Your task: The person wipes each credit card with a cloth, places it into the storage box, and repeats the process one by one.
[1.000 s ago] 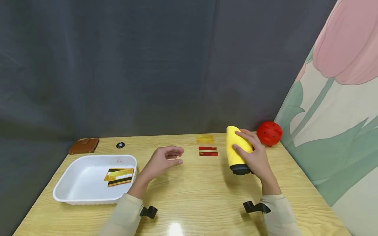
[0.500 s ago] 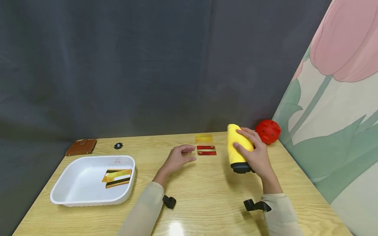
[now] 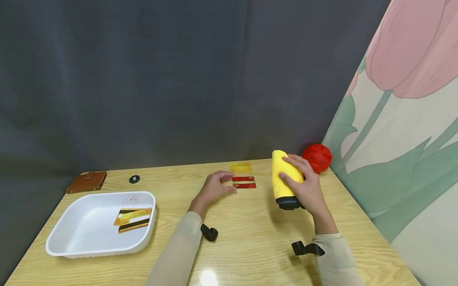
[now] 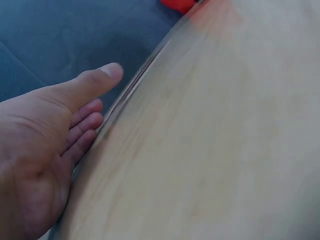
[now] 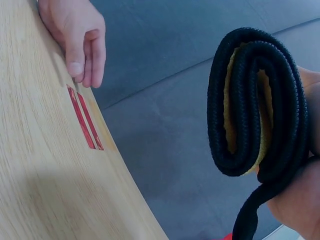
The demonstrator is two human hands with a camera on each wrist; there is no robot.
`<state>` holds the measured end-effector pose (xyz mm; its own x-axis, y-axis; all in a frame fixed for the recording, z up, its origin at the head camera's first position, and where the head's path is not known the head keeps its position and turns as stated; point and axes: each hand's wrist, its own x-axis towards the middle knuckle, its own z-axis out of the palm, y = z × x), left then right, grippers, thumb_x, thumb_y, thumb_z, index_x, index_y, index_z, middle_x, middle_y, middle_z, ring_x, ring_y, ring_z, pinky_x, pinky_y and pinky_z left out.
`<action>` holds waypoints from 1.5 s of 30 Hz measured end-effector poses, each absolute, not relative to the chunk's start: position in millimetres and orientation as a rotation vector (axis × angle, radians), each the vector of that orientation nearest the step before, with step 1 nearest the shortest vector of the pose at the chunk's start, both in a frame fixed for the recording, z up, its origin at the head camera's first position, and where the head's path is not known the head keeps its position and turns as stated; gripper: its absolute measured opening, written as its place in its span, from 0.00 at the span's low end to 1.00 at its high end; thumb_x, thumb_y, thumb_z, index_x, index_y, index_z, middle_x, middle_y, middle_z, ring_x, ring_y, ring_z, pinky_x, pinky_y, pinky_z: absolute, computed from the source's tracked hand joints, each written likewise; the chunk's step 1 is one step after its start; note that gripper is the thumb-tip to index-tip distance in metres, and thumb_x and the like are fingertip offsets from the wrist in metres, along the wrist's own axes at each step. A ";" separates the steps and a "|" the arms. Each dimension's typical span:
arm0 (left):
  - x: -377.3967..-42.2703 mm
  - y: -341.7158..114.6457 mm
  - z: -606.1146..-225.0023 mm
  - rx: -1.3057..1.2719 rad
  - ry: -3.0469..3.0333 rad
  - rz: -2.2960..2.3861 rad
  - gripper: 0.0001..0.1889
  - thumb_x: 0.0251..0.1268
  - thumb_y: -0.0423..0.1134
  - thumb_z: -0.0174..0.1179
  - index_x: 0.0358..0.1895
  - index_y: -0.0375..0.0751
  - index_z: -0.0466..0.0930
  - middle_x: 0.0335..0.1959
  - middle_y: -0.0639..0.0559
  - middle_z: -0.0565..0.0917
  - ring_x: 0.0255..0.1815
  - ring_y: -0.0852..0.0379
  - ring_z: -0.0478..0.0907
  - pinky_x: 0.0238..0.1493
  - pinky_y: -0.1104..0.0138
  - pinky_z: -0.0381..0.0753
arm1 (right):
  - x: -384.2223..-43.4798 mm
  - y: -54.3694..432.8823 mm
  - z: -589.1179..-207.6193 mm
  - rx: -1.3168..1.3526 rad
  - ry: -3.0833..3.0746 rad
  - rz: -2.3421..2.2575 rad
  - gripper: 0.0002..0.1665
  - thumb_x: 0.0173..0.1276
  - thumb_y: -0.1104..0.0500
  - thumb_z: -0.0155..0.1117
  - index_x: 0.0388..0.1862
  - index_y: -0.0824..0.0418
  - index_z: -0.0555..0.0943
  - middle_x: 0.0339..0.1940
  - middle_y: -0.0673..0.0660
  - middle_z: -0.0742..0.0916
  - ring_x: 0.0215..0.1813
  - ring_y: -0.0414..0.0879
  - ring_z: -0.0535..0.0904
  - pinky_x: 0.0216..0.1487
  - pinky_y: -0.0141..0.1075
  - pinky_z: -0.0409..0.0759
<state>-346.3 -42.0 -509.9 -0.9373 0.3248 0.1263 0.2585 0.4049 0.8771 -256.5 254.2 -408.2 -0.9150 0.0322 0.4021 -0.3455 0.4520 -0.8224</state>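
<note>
Right hand has a solid hold on a rolled-up yellow cloth with black edging, holding it up off the wood table, just in front of a red piggy bank. Left hand isn't gripping anything, thumb and fingers a bit apart right at the left end of a red card, though I honestly can't tell if it's touching. There's a yellow card lying just behind the red one.

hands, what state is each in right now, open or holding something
Left hand: open, holding nothing, beside the red card.
Right hand: closed, holding the rolled yellow cloth.
</note>
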 end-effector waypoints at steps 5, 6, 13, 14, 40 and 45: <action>-355.9 -45.9 -505.3 0.538 2.588 1.529 0.29 0.57 0.44 0.78 0.64 0.46 0.82 0.58 0.53 0.84 0.60 0.51 0.78 0.67 0.53 0.79 | -260.2 254.7 -407.3 0.281 -2.314 1.444 0.28 0.68 0.58 0.72 0.67 0.52 0.82 0.71 0.53 0.77 0.67 0.37 0.70 0.56 0.27 0.72; -357.3 -45.5 -504.5 0.543 2.590 1.516 0.30 0.57 0.44 0.79 0.63 0.45 0.83 0.57 0.52 0.83 0.59 0.51 0.78 0.67 0.54 0.79 | -260.5 255.0 -407.3 0.281 -2.315 1.441 0.28 0.68 0.58 0.72 0.67 0.51 0.82 0.72 0.53 0.77 0.67 0.36 0.70 0.56 0.27 0.72; -359.1 -42.2 -501.5 0.538 2.635 1.423 0.30 0.58 0.44 0.78 0.64 0.43 0.82 0.54 0.50 0.81 0.54 0.52 0.77 0.62 0.55 0.80 | -258.6 254.6 -408.2 0.269 -2.346 1.442 0.28 0.69 0.56 0.72 0.68 0.51 0.81 0.73 0.53 0.76 0.67 0.38 0.69 0.56 0.28 0.72; -358.7 -42.0 -501.2 0.541 2.645 1.408 0.29 0.58 0.44 0.78 0.64 0.43 0.83 0.54 0.50 0.81 0.54 0.52 0.77 0.62 0.55 0.81 | -258.2 254.3 -408.2 0.266 -2.347 1.446 0.28 0.69 0.56 0.72 0.68 0.51 0.81 0.73 0.53 0.76 0.67 0.39 0.69 0.55 0.28 0.72; -350.3 -45.2 -508.3 0.503 2.673 1.617 0.17 0.66 0.29 0.68 0.54 0.50 0.80 0.43 0.48 0.90 0.46 0.54 0.87 0.53 0.57 0.87 | -258.4 255.6 -412.4 0.262 -2.343 1.439 0.27 0.69 0.56 0.72 0.68 0.51 0.82 0.72 0.54 0.77 0.66 0.36 0.69 0.56 0.27 0.72; -342.3 -53.9 -506.7 0.407 2.591 1.760 0.16 0.67 0.31 0.67 0.54 0.52 0.83 0.41 0.48 0.91 0.43 0.54 0.88 0.50 0.56 0.88 | -259.3 256.6 -414.0 0.263 -2.331 1.432 0.27 0.69 0.57 0.72 0.67 0.51 0.82 0.72 0.54 0.77 0.66 0.36 0.69 0.56 0.26 0.71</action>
<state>-342.3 -53.9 -506.7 -0.9667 0.2015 0.1577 0.2209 0.3458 0.9120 -259.3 256.6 -414.0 -0.9060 0.0439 0.4210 -0.3558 0.4599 -0.8136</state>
